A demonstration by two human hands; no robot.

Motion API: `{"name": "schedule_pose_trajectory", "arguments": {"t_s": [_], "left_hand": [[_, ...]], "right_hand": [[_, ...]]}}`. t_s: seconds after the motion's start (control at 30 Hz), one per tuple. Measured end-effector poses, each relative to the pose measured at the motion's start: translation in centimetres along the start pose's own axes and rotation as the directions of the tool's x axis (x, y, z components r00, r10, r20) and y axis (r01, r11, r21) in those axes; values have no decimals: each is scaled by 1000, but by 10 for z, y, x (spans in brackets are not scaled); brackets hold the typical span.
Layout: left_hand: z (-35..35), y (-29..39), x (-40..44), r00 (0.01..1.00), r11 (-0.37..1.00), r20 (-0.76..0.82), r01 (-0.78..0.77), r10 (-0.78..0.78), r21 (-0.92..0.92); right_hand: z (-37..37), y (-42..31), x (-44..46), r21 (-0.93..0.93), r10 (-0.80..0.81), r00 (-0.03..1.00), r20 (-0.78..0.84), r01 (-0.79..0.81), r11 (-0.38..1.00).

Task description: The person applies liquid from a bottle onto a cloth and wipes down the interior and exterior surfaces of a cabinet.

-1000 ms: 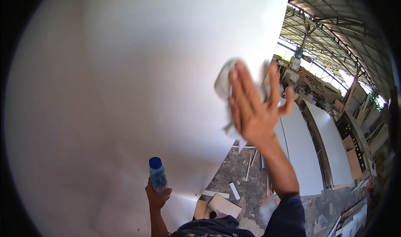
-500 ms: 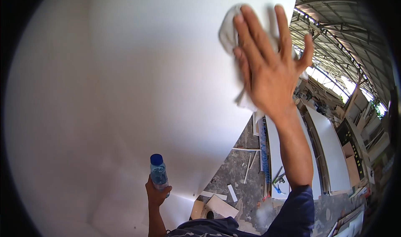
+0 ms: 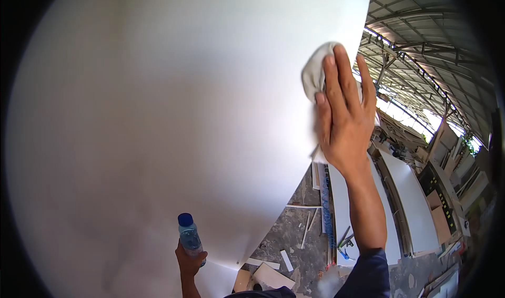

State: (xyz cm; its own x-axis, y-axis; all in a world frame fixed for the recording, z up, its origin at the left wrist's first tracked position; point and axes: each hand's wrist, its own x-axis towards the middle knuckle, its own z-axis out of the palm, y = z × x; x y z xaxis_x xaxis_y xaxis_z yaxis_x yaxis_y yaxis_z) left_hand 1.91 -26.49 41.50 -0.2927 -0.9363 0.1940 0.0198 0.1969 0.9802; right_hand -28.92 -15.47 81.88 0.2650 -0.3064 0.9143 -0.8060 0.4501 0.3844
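Note:
A white cloth (image 3: 314, 72) lies under the fingers of my right hand (image 3: 347, 119), which presses it against a large smooth white panel (image 3: 210, 114) near its right edge. Parts of the cloth show to the left of the fingertips and below the palm; the rest is covered by the hand. Low in the view, my left hand (image 3: 189, 257) is wrapped around a clear plastic bottle (image 3: 190, 238) with a blue cap. Clear liquid seems to be inside the bottle, which is held upright with a slight tilt in front of the panel.
Right of the panel, long white boards (image 3: 410, 203) lie stacked, with tools (image 3: 345, 242) on the nearer one. Offcuts (image 3: 273, 275) and strips are scattered over the grey concrete floor (image 3: 302, 245). Piled wood (image 3: 447, 151) stands farther back beneath a metal-framed roof (image 3: 421, 30).
My right hand and the cloth have moved down and slightly right in the view, and its fingers are closer together. The bottle in my left hand appears lower and a little farther left.

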Motion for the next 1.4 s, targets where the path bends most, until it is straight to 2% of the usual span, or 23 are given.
{"name": "schedule_pose_trajectory", "arguments": {"t_s": [0.07, 0.1, 0.13, 0.27, 0.37, 0.4, 0.47, 0.5, 0.53, 0.6, 0.63, 0.7, 0.73, 0.8, 0.87, 0.97, 1.03, 1.1, 1.13, 1.17, 1.23, 1.3, 1.4], "left_hand": [[-4, -7, -5, 1000, 1000, 15, 2, -2, 10], [-3, -3, -5, 1000, 1000, 11, 22, -22, -17], [-3, -1, -3, 999, 998, 5, 40, -39, -50], [-8, -5, 0, 999, 1000, 38, -2, 3, -30], [-12, -11, 0, 999, 999, 36, 27, -26, -25], [-10, -11, 0, 999, 998, 27, 30, -29, -60], [-7, -3, -2, 999, 993, 18, 29, -28, -115], [-5, 5, -2, 999, 995, 28, 27, -25, -96], [-3, 10, -3, 999, 992, 26, 31, -28, -126], [0, 13, -3, 1000, 989, 3, 5, -5, -148], [0, 10, -2, 1000, 991, 5, 3, -2, -137], [-3, 6, -1, 999, 988, 23, -26, 30, -154], [-2, 8, -1, 1000, 987, 12, 11, -10, -158], [-2, 7, -1, 1000, 988, 21, 0, 4, -151], [-7, 6, 3, 999, 991, 25, -18, 21, -136], [-5, 6, 3, 998, 994, 37, -42, 46, -104], [-7, 9, 3, 997, 990, 43, -65, 71, -126], [-4, 10, 2, 997, 991, 43, -56, 62, -118], [-4, 10, 3, 997, 991, 44, -58, 64, -118], [-4, 12, 5, 996, 991, 45, -66, 72, -117], [-2, 17, 4, 996, 990, 70, -37, 47, -140], [-1, 11, 5, 995, 985, 84, -39, 54, -166], [-6, 17, 4, 994, 986, 97, -24, 40, -167]], "right_hand": [[14, -12, -2, 187, 66, 980, -187, -31, 982], [15, -26, -20, 324, 184, 973, -143, -130, 937], [18, -43, -49, 286, 187, 974, -124, -146, 947], [23, -126, -176, 466, 366, 930, 31, -337, 818], [23, -136, -175, 581, 474, 880, 30, -401, 708], [24, -125, -165, 591, 459, 888, 9, -375, 714], [38, -98, -109, 638, 517, 831, -206, -286, 715], [37, -81, -68, 587, 542, 776, -322, -285, 758], [27, -73, -35, 658, 690, 690, -220, -417, 627], [20, -48, 11, 805, 781, 601, -169, -374, 461], [17, -47, 9, 806, 789, 592, -168, -379, 456], [8, -53, -4, 851, 836, 540, 97, -481, 212], [17, -69, -27, 881, 842, 540, 7, -401, 250], [21, -105, -93, 859, 849, 529, 16, -442, 258], [15, -137, -155, 838, 857, 481, 186, -533, 116], [12, -130, -148, 829, 854, 490, 175, -541, 141], [16, -98, -100, 907, 839, 538, 82, -390, 161], [24, -63, -38, 882, 841, 535, -80, -354, 309], [8, -52, -11, 885, 855, 513, 78, -430, 177], [-1, -45, 0, 898, 845, 517, 139, -425, 112], [12, -51, -8, 860, 833, 551, -56, -397, 320], [25, -73, -44, 881, 846, 527, -87, -356, 313], [18, -124, -127, 875, 875, 482, 49, -444, 195]]}}
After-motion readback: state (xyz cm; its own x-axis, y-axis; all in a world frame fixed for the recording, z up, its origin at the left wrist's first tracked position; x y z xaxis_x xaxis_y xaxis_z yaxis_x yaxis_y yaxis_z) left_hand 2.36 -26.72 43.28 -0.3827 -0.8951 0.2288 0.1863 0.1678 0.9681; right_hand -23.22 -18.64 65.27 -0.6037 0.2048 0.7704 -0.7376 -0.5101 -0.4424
